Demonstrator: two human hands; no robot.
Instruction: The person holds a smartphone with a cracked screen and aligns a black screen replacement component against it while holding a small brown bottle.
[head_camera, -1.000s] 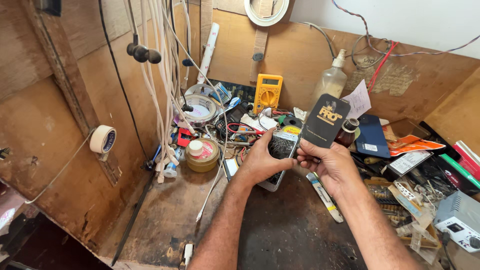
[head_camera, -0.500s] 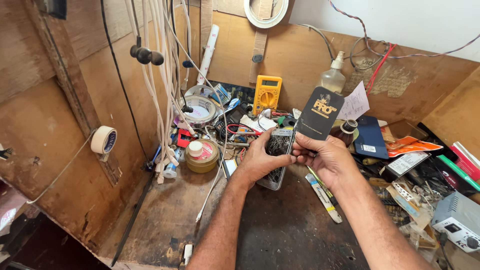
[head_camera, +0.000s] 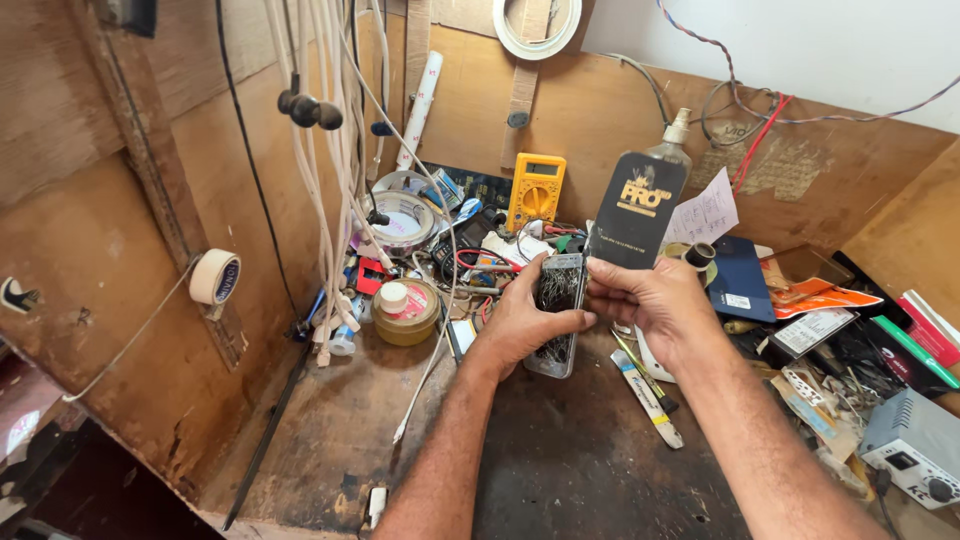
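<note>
left hand (head_camera: 527, 322) grips cracked phone (head_camera: 556, 312) | right hand (head_camera: 650, 300) pinches dark flat packet (head_camera: 636, 212) upright | above workbench (head_camera: 580, 470) centre

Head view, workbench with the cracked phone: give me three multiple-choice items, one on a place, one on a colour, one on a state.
1. Where does the multimeter stand?
A. Against the back board, behind the hands
B. On the floor
C. In the right hand

2. What colour is the multimeter?
A. Blue
B. Yellow
C. White

3. What state is the phone screen in?
A. Intact and lit
B. Cracked all over
C. Covered with tape

Answers: 1 A, it leans at the back wooden board beyond the clutter. 2 B, its case is yellow. 3 B, a web of cracks runs across the glass, held by the left hand, while the right hand holds a dark flat packet upright.
</note>
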